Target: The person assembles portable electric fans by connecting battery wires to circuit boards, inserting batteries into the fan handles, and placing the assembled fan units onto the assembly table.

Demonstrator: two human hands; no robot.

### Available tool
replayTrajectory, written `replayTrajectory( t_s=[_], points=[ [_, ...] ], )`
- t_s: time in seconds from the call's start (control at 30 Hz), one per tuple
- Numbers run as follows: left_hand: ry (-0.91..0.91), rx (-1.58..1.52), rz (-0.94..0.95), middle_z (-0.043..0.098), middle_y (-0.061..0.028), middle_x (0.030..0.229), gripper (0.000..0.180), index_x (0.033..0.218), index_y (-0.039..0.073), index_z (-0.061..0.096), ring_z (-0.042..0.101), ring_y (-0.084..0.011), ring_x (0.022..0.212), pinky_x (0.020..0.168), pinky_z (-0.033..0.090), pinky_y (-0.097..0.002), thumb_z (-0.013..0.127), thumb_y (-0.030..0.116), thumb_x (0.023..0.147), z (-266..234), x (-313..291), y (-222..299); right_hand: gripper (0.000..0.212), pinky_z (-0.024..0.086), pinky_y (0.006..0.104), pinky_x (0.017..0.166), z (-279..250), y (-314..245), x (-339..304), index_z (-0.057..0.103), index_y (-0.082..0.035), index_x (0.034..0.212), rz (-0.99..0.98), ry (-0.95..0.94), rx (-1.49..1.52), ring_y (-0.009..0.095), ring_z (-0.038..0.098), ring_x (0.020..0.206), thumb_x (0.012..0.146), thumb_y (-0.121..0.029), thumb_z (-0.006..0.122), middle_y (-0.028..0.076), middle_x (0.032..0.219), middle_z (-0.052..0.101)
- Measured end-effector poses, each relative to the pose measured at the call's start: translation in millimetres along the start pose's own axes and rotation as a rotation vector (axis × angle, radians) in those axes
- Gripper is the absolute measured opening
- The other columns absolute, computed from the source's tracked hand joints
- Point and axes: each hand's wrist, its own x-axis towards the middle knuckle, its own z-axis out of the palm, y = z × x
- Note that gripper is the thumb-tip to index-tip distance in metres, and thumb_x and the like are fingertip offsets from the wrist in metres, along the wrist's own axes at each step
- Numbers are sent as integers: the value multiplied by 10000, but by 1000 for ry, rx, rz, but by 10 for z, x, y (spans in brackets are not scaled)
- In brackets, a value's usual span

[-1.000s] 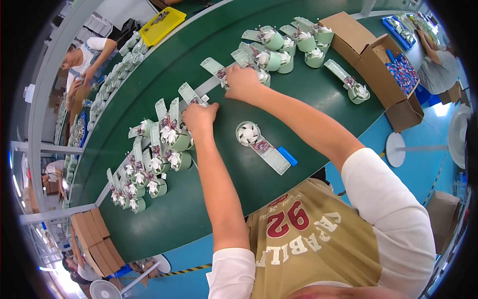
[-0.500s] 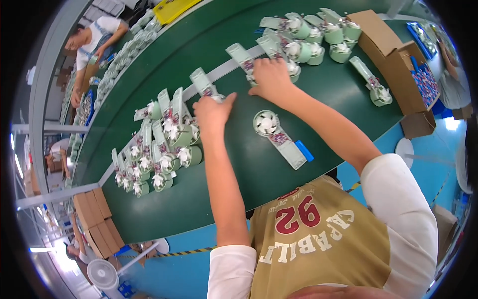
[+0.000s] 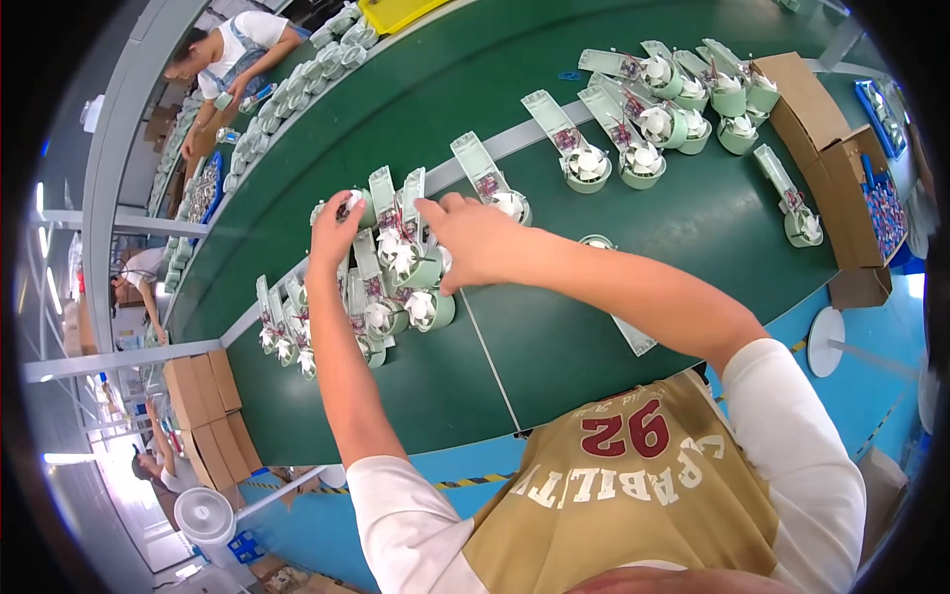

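My left hand (image 3: 332, 236) is closed around a pale green handheld fan (image 3: 353, 205) with a white blade wheel, at the back of the left cluster. My right hand (image 3: 477, 244) reaches across to the same cluster. Its thumb and fingers are spread beside another open-cased fan (image 3: 404, 255), whose wires show; part of its contact is hidden. A further fan (image 3: 489, 176) lies just behind my right hand. Under my right forearm, one fan is mostly covered, leaving its handle end (image 3: 635, 337) and a bit of its round head (image 3: 597, 242) in sight.
More open fans (image 3: 658, 124) crowd the far right of the green table (image 3: 435, 396), and a single fan (image 3: 792, 203) lies by a cardboard box (image 3: 836, 168) of small coloured parts. Stacked cartons (image 3: 208, 411) stand left. A co-worker (image 3: 237, 64) sits beyond.
My right hand has swung left from the far fans to the left cluster. The left hand has moved left onto a fan there. The view has shifted, and my right forearm now covers the front fan.
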Motion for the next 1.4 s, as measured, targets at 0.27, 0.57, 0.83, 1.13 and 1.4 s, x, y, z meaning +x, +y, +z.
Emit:
replayTrajectory(
  t_s=[0.27, 0.57, 0.83, 1.13, 1.4],
  points=[
    [38, 47, 272, 648, -145, 1195, 463, 1190, 56, 650, 587, -342, 1127, 1004, 468, -411, 704, 141, 738, 51, -268, -117, 1344, 538, 469, 919, 349, 87, 332, 179, -180, 1596, -49, -64, -170, 423, 548, 1182, 516, -369, 958, 269, 1298, 495],
    [10, 59, 337, 634, -126, 1238, 406, 1141, 56, 615, 541, -356, 1231, 1044, 444, -424, 669, 95, 740, -125, -604, -88, 1269, 553, 486, 898, 653, -113, 359, 231, -177, 1568, -87, -53, -135, 453, 534, 1149, 528, -192, 958, 268, 1324, 451],
    [2, 112, 323, 642, -127, 1258, 421, 1143, 47, 609, 520, -380, 1277, 1102, 398, -453, 652, 75, 725, -378, -928, -395, 1242, 560, 487, 900, 965, -405, 412, 231, -165, 1566, -147, -82, -72, 483, 541, 1151, 551, -173, 948, 296, 1347, 415],
    [7, 72, 302, 652, -145, 1274, 328, 1071, 38, 599, 501, -399, 1338, 1125, 381, -478, 637, 37, 746, -536, -1185, -718, 1238, 567, 483, 896, 1317, -678, 611, 243, -164, 1565, -191, -110, -73, 507, 530, 1190, 545, -164, 945, 379, 1443, 328],
    [89, 58, 302, 701, -134, 1199, 147, 939, 33, 612, 547, -380, 1302, 1102, 397, -475, 654, 53, 799, -571, -1315, -1089, 1210, 577, 469, 887, 1612, -859, 809, 255, -157, 1564, -198, -123, -71, 502, 525, 1202, 567, -165, 940, 369, 1451, 314]
  ],
)
